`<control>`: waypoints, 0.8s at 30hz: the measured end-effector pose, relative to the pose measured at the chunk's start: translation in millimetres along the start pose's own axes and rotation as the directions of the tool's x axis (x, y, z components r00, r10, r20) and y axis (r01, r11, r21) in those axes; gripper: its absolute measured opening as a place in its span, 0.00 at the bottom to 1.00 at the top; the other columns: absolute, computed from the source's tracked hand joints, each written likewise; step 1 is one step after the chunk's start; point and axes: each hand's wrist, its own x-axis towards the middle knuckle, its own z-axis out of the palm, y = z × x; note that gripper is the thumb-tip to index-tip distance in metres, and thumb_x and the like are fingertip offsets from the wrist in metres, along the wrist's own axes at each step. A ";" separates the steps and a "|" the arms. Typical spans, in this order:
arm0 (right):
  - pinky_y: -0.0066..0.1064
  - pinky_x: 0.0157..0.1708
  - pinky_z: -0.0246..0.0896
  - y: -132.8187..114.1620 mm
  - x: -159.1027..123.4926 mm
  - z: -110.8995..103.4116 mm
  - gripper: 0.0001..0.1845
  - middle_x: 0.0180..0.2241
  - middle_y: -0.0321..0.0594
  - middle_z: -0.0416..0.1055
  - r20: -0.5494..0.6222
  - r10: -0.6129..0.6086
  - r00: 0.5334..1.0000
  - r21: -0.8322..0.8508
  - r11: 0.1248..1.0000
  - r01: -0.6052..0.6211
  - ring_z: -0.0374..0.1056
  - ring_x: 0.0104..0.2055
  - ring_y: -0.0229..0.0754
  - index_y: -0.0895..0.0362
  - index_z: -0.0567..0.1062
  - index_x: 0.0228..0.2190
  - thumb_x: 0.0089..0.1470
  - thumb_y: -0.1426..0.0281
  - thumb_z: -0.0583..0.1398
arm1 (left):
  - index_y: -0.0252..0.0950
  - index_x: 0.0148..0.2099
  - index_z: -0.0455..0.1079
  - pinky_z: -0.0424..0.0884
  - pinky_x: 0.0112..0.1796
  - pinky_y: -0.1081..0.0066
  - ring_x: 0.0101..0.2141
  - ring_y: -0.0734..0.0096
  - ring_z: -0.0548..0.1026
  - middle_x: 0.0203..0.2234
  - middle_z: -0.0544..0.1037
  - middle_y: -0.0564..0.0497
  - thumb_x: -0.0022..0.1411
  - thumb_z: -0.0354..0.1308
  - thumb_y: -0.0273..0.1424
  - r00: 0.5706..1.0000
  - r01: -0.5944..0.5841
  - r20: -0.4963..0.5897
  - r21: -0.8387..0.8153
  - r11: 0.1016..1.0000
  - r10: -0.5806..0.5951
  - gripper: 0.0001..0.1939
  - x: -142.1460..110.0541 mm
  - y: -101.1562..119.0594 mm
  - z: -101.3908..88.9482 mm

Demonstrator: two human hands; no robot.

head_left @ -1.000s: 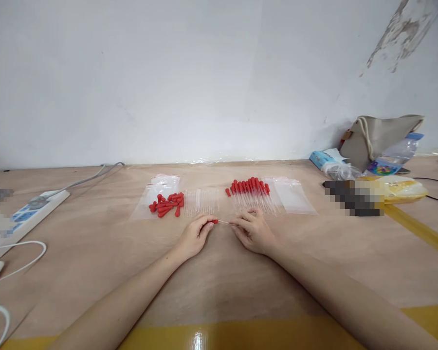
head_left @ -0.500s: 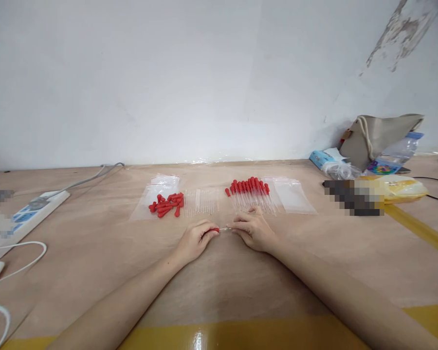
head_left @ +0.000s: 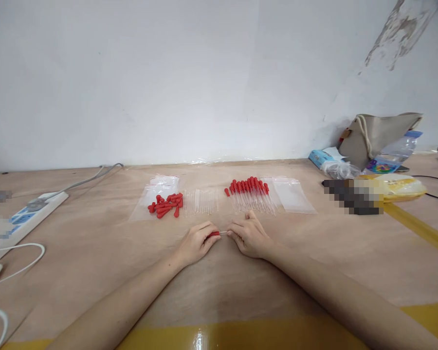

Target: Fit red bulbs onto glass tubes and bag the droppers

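Observation:
Pinched in my left hand (head_left: 200, 241) is a red rubber dropper bulb (head_left: 213, 234), its open end facing right. My right hand (head_left: 248, 236) is closed on a thin clear glass tube (head_left: 223, 233) whose end meets the bulb; how deep it sits inside I cannot tell. Beyond my left hand lies a pile of loose red bulbs (head_left: 167, 206). Beside the pile, several bare glass tubes (head_left: 200, 201) lie in a row. Past my right hand, several droppers with red bulbs (head_left: 248, 185) on their tubes lie side by side.
Clear zip bags (head_left: 294, 195) lie flat at the right of the droppers, with more zip bags (head_left: 140, 206) under the loose bulbs. At far left is a white power strip (head_left: 40, 216) with cables. A tissue pack (head_left: 320, 156), a grey bag (head_left: 381, 136) and a yellow package (head_left: 405, 188) stand at right.
My hands have come slightly closer together and a little nearer to me. Less of the glass tube shows between them, and the tube now lines up with the bulb's end.

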 end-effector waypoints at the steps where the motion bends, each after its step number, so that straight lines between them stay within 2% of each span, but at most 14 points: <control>1: 0.33 0.34 0.39 -0.8 0.2 0.4 0.12 0.24 0.36 0.67 0.009 0.002 1.000 0.000 1.000 -0.002 0.55 0.23 0.33 0.58 0.69 0.26 0.56 0.72 0.48 | 0.34 0.35 0.67 0.63 0.31 0.73 0.28 0.72 0.67 0.27 0.69 0.49 0.63 0.45 0.32 1.000 -0.005 0.007 -0.002 1.000 0.005 0.11 -0.1 0.0 0.1; 4: 0.32 0.33 0.39 -1.6 2.0 0.5 0.13 0.21 0.35 0.67 0.035 0.008 0.999 -0.006 1.000 -0.008 0.54 0.22 0.33 0.58 0.69 0.25 0.56 0.72 0.48 | 0.35 0.35 0.67 0.63 0.31 0.73 0.29 0.72 0.67 0.28 0.69 0.49 0.64 0.44 0.32 1.000 -0.014 0.015 0.008 1.000 0.014 0.12 0.4 -0.5 0.1; 7: 0.32 0.34 0.40 -1.0 5.1 -3.9 0.13 0.24 0.37 0.68 0.052 -0.021 0.998 -0.023 0.999 0.022 0.57 0.24 0.34 0.58 0.70 0.26 0.57 0.71 0.48 | 0.35 0.36 0.67 0.64 0.31 0.73 0.29 0.72 0.68 0.28 0.70 0.49 0.63 0.45 0.32 1.000 -0.022 0.011 0.034 0.999 0.021 0.11 1.9 -2.9 -1.3; 11: 0.33 0.35 0.43 2.1 8.9 -17.8 0.12 0.28 0.40 0.71 0.089 -0.028 0.996 -0.083 0.996 0.035 0.62 0.31 0.38 0.57 0.73 0.30 0.55 0.71 0.50 | 0.37 0.42 0.67 0.66 0.36 0.71 0.34 0.71 0.69 0.34 0.71 0.48 0.62 0.48 0.31 0.995 -0.008 -0.100 0.044 0.999 0.012 0.09 1.8 -11.2 -4.8; 13: 0.33 0.35 0.44 7.1 11.3 -24.8 0.12 0.29 0.41 0.72 0.105 0.062 0.993 -0.083 0.995 -0.053 0.63 0.33 0.40 0.56 0.74 0.30 0.54 0.72 0.51 | 0.38 0.49 0.63 0.67 0.35 0.71 0.34 0.71 0.69 0.37 0.70 0.48 0.60 0.50 0.31 0.980 0.062 -0.189 0.031 0.998 -0.056 0.14 0.7 -17.3 -6.3; 14: 0.32 0.34 0.45 10.7 13.3 -27.2 0.12 0.28 0.40 0.72 0.115 0.144 0.983 -0.061 0.989 -0.137 0.64 0.32 0.40 0.56 0.74 0.29 0.53 0.72 0.51 | 0.38 0.51 0.61 0.67 0.33 0.71 0.32 0.72 0.69 0.36 0.70 0.48 0.59 0.52 0.31 0.968 0.108 -0.229 0.018 0.994 -0.101 0.17 0.1 -20.4 -6.8; 16: 0.30 0.31 0.47 19.5 19.9 -28.9 0.12 0.26 0.38 0.73 0.128 0.356 0.926 0.008 0.933 -0.360 0.64 0.28 0.39 0.55 0.75 0.26 0.53 0.70 0.52 | 0.38 0.50 0.61 0.67 0.29 0.72 0.28 0.73 0.68 0.32 0.70 0.51 0.58 0.53 0.31 0.947 0.184 -0.266 -0.010 0.983 -0.180 0.17 -0.5 -25.3 -7.4; 19: 0.29 0.29 0.48 31.4 35.7 -22.4 0.14 0.23 0.36 0.72 0.073 0.615 0.785 0.055 0.783 -0.619 0.64 0.25 0.38 0.55 0.73 0.21 0.51 0.65 0.53 | 0.36 0.36 0.68 0.65 0.27 0.73 0.26 0.74 0.68 0.28 0.69 0.52 0.58 0.52 0.31 0.959 0.190 -0.211 -0.028 0.981 -0.191 0.06 -0.3 -26.3 -7.9; 22: 0.34 0.35 0.48 37.1 52.9 -8.3 0.16 0.21 0.38 0.72 -0.044 0.723 0.689 -0.003 0.690 -0.724 0.65 0.26 0.40 0.56 0.72 0.18 0.50 0.63 0.53 | 0.35 0.28 0.65 0.64 0.28 0.73 0.27 0.74 0.67 0.27 0.68 0.51 0.59 0.51 0.30 0.982 0.117 -0.149 0.006 0.993 -0.115 0.08 -0.2 -20.7 -8.8; 24: 0.37 0.39 0.46 38.8 61.9 1.7 0.16 0.21 0.39 0.71 -0.067 0.742 0.668 -0.051 0.666 -0.745 0.66 0.26 0.41 0.56 0.72 0.18 0.50 0.63 0.52 | 0.35 0.27 0.64 0.63 0.28 0.73 0.27 0.74 0.66 0.27 0.67 0.52 0.59 0.51 0.31 0.987 0.094 -0.134 0.045 0.995 -0.087 0.09 -0.7 -16.7 -9.4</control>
